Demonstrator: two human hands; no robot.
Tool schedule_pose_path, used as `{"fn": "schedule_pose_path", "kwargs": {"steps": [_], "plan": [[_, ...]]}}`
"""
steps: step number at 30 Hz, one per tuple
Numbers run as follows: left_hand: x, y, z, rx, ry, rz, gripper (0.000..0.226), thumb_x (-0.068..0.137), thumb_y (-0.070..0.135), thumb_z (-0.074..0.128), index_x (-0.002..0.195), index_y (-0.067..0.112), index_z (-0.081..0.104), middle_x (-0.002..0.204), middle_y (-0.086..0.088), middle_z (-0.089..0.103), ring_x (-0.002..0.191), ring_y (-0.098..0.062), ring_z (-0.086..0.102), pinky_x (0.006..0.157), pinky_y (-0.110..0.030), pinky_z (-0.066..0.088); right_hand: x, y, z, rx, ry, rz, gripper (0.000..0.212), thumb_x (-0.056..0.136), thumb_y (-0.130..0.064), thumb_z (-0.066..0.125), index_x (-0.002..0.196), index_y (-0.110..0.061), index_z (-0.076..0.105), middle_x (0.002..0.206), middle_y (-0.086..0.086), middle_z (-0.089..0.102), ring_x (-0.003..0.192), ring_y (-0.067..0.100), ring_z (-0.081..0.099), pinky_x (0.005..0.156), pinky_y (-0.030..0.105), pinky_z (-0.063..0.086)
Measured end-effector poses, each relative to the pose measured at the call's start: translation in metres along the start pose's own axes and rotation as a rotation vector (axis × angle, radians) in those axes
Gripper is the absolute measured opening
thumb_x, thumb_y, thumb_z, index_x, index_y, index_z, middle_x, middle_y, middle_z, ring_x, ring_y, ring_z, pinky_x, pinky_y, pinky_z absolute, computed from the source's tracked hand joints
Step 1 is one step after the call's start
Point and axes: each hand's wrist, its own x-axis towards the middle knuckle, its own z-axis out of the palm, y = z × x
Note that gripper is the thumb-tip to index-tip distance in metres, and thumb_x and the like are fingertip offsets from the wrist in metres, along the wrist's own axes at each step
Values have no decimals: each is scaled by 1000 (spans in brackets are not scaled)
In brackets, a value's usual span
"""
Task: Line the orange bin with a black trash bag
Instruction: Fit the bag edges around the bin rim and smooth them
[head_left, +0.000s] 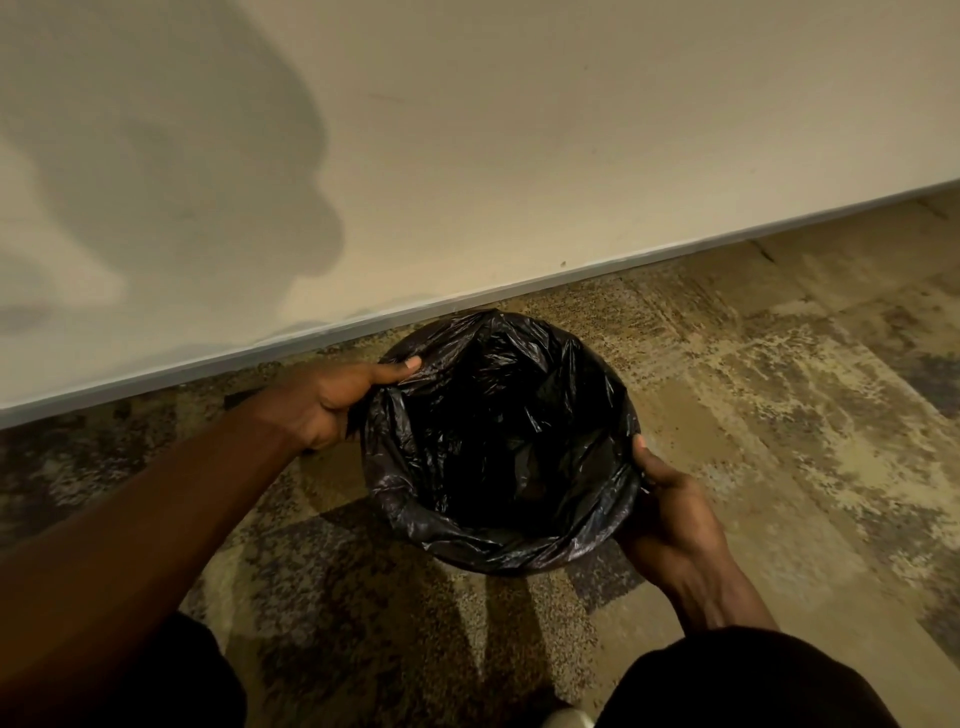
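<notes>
The bag (501, 441) sits open over the bin, which stands on the carpet (779, 389) close to the wall (519, 130); the bag's mouth is folded down all round, so no orange shows. The left hand (322, 402) holds the rim at about ten o'clock, thumb pressed on top of the plastic, fingers hidden beneath it. The right hand (670, 512) holds the rim at about four o'clock, thumb on the fold, fingers wrapped under and out of sight. The step in hand looks like seating the cuff around the rim, late in the task. Next, probably, both hands tug the fold down evenly and smooth the loose bunching at six o'clock.
</notes>
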Motion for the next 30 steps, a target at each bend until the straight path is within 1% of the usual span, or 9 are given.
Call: {"fn": "schedule_pose_path", "kwargs": {"steps": [3,6,11,14,16,21,24,27,30], "plan": [[-11,0,5,85,99,72,90,62,63,90,136,16,69,138,-15,72,125,-32,68,108,-47,54,-6,4,-2,-6,108,-67,36,88,-44,77,110,-15,75,115,6,77,116,34,69,96,59,59],[-26,-1,9,387,341,154,103,48,88,77,118,12,75,113,-12,76,93,-26,72,80,-39,63,-17,8,-12,-122,237,-135,72,77,-65,79,122,-11,67,99,7,72,102,29,70,85,46,55],[-61,-16,22,864,646,208,103,64,101,41,74,3,72,47,-7,69,39,-21,70,53,-25,52,-34,21,-25,-234,260,4,85,59,-66,90,120,-11,68,101,9,71,91,28,68,71,42,54],[-79,-43,39,647,570,74,113,72,87,65,139,-3,54,113,-22,76,45,-19,74,48,-32,59,-40,23,-21,-214,212,85,78,57,-49,98,118,-9,71,90,10,76,80,29,74,65,38,60],[-87,-61,49,360,460,17,101,79,68,78,150,2,46,136,-24,65,57,-23,79,55,-39,66,-41,26,-18,-163,178,136,67,66,-36,98,120,-6,71,92,12,82,78,29,80,67,37,63],[-80,-84,61,-227,330,-50,23,98,16,75,119,10,69,109,-9,77,91,-27,76,67,-39,65,-34,34,-8,107,80,150,45,80,-11,84,124,-5,72,119,10,79,93,27,81,76,36,63],[-73,-88,63,-352,286,-101,13,97,5,69,110,9,66,101,-11,72,87,-26,69,73,-38,59,-30,36,-6,189,8,114,40,76,-7,77,116,-5,71,116,11,76,85,27,79,87,37,56],[-70,-91,63,-424,273,-98,18,93,-1,69,108,9,69,102,-12,75,90,-27,71,82,-41,61,-25,42,-9,218,-32,115,49,81,-5,68,130,-6,63,137,16,70,108,32,73,114,43,46],[-68,-94,66,-427,314,-52,22,91,0,73,110,12,72,105,-11,79,95,-28,74,84,-42,62,-27,39,-8,193,-31,104,49,80,-7,67,130,-5,69,127,13,75,103,31,76,108,46,53]]}}
